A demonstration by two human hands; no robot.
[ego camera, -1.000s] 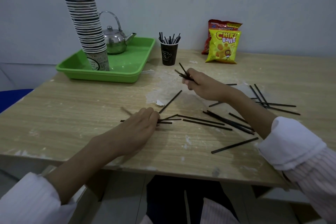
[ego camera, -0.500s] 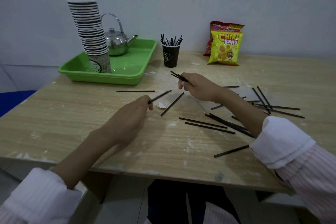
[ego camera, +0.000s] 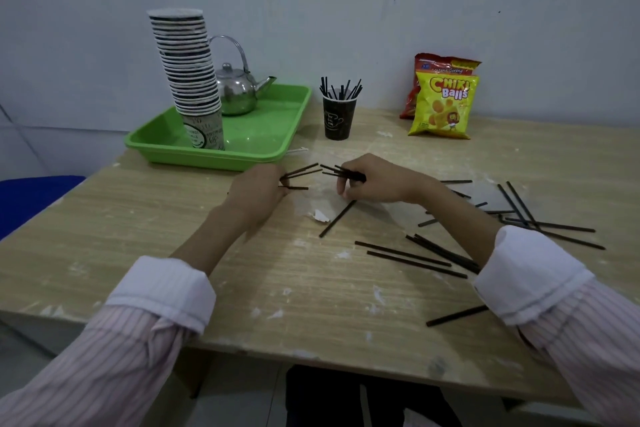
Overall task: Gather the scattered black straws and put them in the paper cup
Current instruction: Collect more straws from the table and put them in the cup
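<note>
Left hand [ego camera: 258, 189]: fingers pinching a few straws [ego camera: 302, 171].
Right hand [ego camera: 375, 180]: clamped on its own bundle [ego camera: 341, 171].
Risk: loose fanned ends may slip short of the paper cup [ego camera: 338, 118].

Paper cup [ego camera: 338, 118] right of tray [ego camera: 221, 158]

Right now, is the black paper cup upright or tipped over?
Upright. The black paper cup stands on its base on the table, rim up, with straws sticking out the top.

The left hand [ego camera: 258, 189] hides its own fingers and the near ends of its straws [ego camera: 301, 172]; lettering on the cup [ego camera: 338, 118] beyond the fingers is unreadable.
</note>
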